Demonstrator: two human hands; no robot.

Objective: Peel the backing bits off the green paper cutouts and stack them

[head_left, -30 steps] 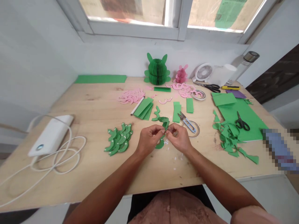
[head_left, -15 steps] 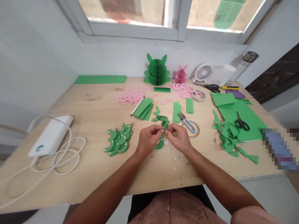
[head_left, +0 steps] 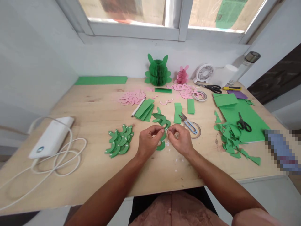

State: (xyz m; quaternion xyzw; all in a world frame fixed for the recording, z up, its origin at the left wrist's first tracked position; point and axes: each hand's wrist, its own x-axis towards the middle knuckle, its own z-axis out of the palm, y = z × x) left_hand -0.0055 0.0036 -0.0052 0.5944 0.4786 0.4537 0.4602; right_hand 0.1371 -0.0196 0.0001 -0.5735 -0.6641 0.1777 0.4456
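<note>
My left hand point(head_left: 150, 140) is closed in a pinch on the edge of a green curved paper piece point(head_left: 167, 123), just above the table. Facing it, my right hand point(head_left: 181, 138) is also closed, thumb against index finger; whatever lies between those fingertips is too small to name. A speck of white shows on the paper near the fingers. Another curved green piece point(head_left: 161, 146) lies beneath, partly covered by my left hand. To the left rests a pile of green paper arcs point(head_left: 119, 140) with white strips on them. Small white scraps point(head_left: 167, 143) are scattered below the fingers.
Blue-handled snips point(head_left: 189, 124) lie on a tape ring point(head_left: 199, 134) right of my hands. Folded green paper point(head_left: 144, 110) and pink cutouts point(head_left: 133, 97) sit behind. Green offcuts point(head_left: 230, 138) and black scissors point(head_left: 243, 122) are at right, a white power bank point(head_left: 51, 136) with cable left.
My fingertips have moved slightly apart. The green curved paper has come down and lies flatter, showing more of its curve beyond my fingers.
</note>
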